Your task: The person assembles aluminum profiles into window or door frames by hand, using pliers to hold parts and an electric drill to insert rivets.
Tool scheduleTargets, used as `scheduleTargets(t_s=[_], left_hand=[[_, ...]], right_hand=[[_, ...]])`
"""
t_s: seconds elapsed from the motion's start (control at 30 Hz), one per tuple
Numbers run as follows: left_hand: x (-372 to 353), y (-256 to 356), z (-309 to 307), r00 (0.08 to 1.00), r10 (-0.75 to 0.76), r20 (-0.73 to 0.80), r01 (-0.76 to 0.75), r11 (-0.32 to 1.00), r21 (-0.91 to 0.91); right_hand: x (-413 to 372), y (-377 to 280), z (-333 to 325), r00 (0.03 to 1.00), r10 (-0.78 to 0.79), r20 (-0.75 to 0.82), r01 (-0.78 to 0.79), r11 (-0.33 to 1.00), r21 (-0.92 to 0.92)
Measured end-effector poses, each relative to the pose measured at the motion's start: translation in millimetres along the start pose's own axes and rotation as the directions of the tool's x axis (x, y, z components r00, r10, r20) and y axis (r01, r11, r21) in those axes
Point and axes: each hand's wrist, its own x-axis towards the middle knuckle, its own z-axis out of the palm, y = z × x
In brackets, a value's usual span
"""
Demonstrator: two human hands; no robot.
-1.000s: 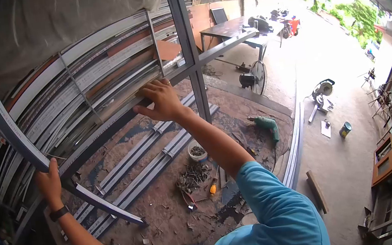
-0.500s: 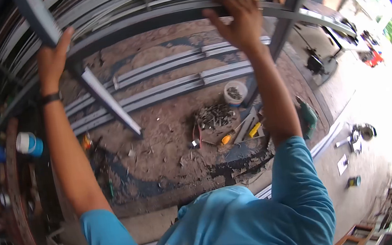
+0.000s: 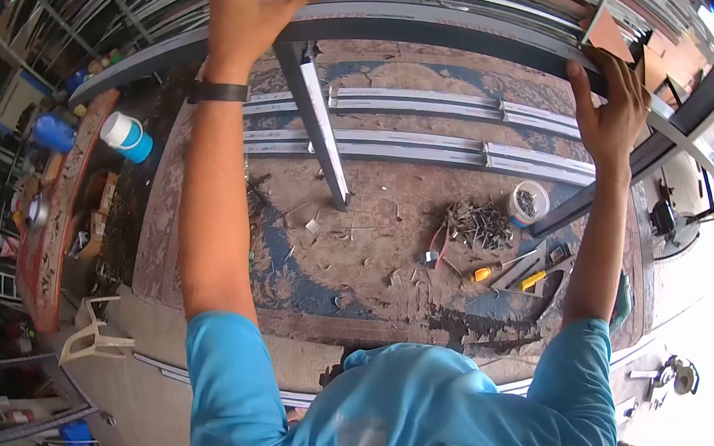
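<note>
A grey metal frame [image 3: 439, 21] of long profiles spans the view in front of me, above the work table. My left hand [image 3: 251, 22] is at the joint of an upright bar [image 3: 314, 120] and the long rail, its thumb stretched along the rail; its other fingers are mostly hidden. At the right, my right hand [image 3: 615, 103] grips the same rail close to where another bar [image 3: 650, 150] crosses. Its fingers reach over the rail and its thumb points up. A dark band [image 3: 218, 91] is around my left wrist.
On the worn table [image 3: 363, 267] lie white-faced profiles [image 3: 419, 144], a heap of screws [image 3: 481, 223], a white tub [image 3: 527, 202], a yellow-handled tool [image 3: 532, 280] and a green power tool [image 3: 622, 301]. Racks of profiles stand behind. A white-and-blue bucket [image 3: 128, 138] stands left.
My view has turned to the left, so frame, table and hands appear further right, and the frame slopes down to the right. Both hands stay at the frame near the same joints.
</note>
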Motion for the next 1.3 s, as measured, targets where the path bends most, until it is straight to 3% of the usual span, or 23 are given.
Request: scheduleTargets(t_s=[0.07, 0.1, 0.13, 0.17, 0.2, 0.37, 0.4, 0.5, 0.53, 0.63, 0.8, 0.9, 1.0, 1.07, 1.1, 1.13, 1.2, 1.23, 1.27, 1.3], left_hand=[[-1.9, 27.1, -9.8, 0.940, -0.275, -0.203, 0.135, 0.845, -0.517], [-8.9, 0.4, -8.2, 0.931, -0.071, -0.358, -0.104, 0.889, -0.446], [-15.6, -26.3, -6.7, 0.861, 0.137, -0.490, -0.328, 0.885, -0.330], [-34.0, -13.7, -18.3, 0.847, -0.183, -0.499, -0.124, 0.845, -0.520], [-47.7, -13.4, -26.2, 0.838, -0.254, -0.482, -0.156, 0.735, -0.660], [-104.2, -18.9, -36.2, 0.805, -0.408, -0.430, 0.012, 0.736, -0.677], [-101.3, -12.4, -39.3, 0.767, -0.418, -0.487, 0.014, 0.770, -0.638], [-88.5, -8.6, -63.7, 0.795, -0.438, -0.420, -0.034, 0.658, -0.752], [-83.6, -16.1, -70.3, 0.854, -0.356, -0.379, -0.062, 0.655, -0.753], [-65.8, 2.0, -63.1, 0.837, -0.284, -0.469, -0.057, 0.806, -0.589], [-59.5, -1.4, -51.5, 0.816, -0.293, -0.499, -0.059, 0.816, -0.576], [-45.4, -0.4, -47.2, 0.858, -0.268, -0.439, 0.033, 0.880, -0.473], [-14.7, -10.8, -31.2, 0.955, -0.013, -0.297, -0.054, 0.975, -0.217], [6.1, 0.7, -33.7, 0.984, -0.179, 0.022, 0.181, 0.976, -0.125], [12.2, 4.4, -27.6, 0.946, -0.268, 0.182, 0.283, 0.957, -0.065], [11.8, 3.9, -14.2, 0.932, -0.286, 0.220, 0.337, 0.910, -0.242], [11.6, -32.1, -15.8, 0.863, -0.224, 0.452, 0.314, 0.940, -0.134], [8.6, -36.8, -10.9, 0.846, -0.328, 0.420, 0.448, 0.864, -0.228], [3.8, -26.9, -6.1, 0.901, -0.282, 0.331, 0.366, 0.903, -0.226], [3.3, -38.2, -6.7, 0.915, -0.266, 0.303, 0.311, 0.944, -0.107]], right_hand=[[-2.2, 4.8, -1.5, 1.000, 0.001, 0.012, -0.001, 1.000, 0.004], [-2.8, 6.5, -0.8, 1.000, 0.008, 0.021, -0.008, 1.000, 0.004], [-2.3, 6.5, 0.7, 1.000, -0.005, 0.008, 0.005, 1.000, 0.003], [-2.2, 5.0, -0.4, 1.000, -0.013, 0.002, 0.013, 1.000, -0.001], [-3.5, 3.6, -2.2, 1.000, -0.022, -0.001, 0.022, 1.000, -0.008], [-5.1, 1.3, 0.8, 0.998, -0.050, -0.027, 0.050, 0.999, -0.011], [-5.4, -0.3, 0.0, 0.999, -0.043, -0.027, 0.043, 0.999, -0.011], [-8.6, 4.0, 2.5, 0.998, -0.055, -0.040, 0.056, 0.998, 0.012], [-9.1, 5.0, 3.1, 0.998, -0.051, -0.038, 0.051, 0.999, 0.013], [-6.0, 3.5, 3.0, 0.997, -0.061, -0.053, 0.060, 0.998, -0.014], [-7.0, 8.4, 0.0, 0.996, -0.073, -0.040, 0.072, 0.997, -0.035], [-7.6, 8.9, -0.8, 0.996, -0.079, -0.038, 0.077, 0.996, -0.032], [-9.2, 10.4, -1.4, 0.995, -0.091, -0.029, 0.090, 0.995, -0.042], [-8.6, 10.8, 3.1, 0.996, -0.082, -0.032, 0.082, 0.997, -0.014], [-8.9, 11.1, 5.9, 0.997, -0.068, -0.034, 0.069, 0.998, 0.008], [-10.5, 9.1, 2.3, 0.998, -0.052, -0.028, 0.052, 0.998, 0.017], [-21.7, -5.8, -1.1, 0.976, -0.098, -0.197, 0.100, 0.995, 0.000], [-33.1, -8.5, 5.5, 0.940, -0.139, -0.312, 0.159, 0.987, 0.039], [-50.0, -16.4, 5.3, 0.952, -0.122, -0.279, 0.173, 0.972, 0.162], [-71.1, -27.0, 9.2, 0.963, -0.103, -0.248, 0.175, 0.941, 0.291]])
